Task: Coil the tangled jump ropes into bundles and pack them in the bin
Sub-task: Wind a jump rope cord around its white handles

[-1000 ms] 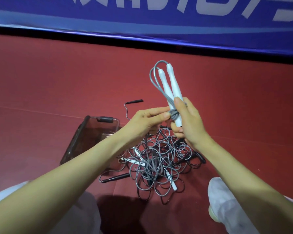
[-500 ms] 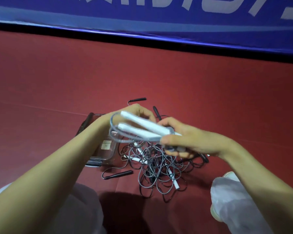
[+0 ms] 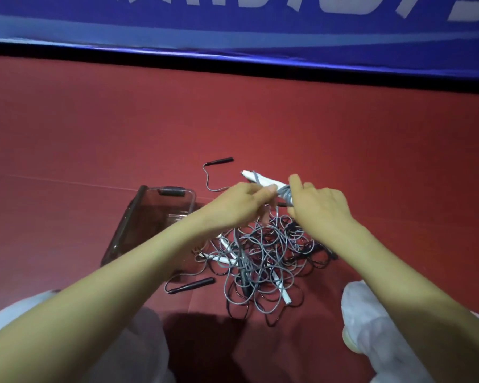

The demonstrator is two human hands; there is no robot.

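Lying nearest: tangled ropes [image 3: 260,261] on red floor [image 3: 94,128], clear bin [image 3: 150,217] just left. Above, left hand [image 3: 241,205] and right hand [image 3: 318,208] both closed on white-handled bundle [image 3: 263,183]. Farthest: blue banner [image 3: 233,20], white lettering cropped, unreadable.

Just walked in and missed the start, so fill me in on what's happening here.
A person crouched over a red floor is bundling jump ropes. Both hands hold one rope's pair of white handles with grey cord wound around them: the left hand pinches from the left, the right hand grips the wrapped part. Below lies a tangled pile of ropes, not yet sorted. The clear bin sits to the left; no bundle shows in the part of it that is visible.
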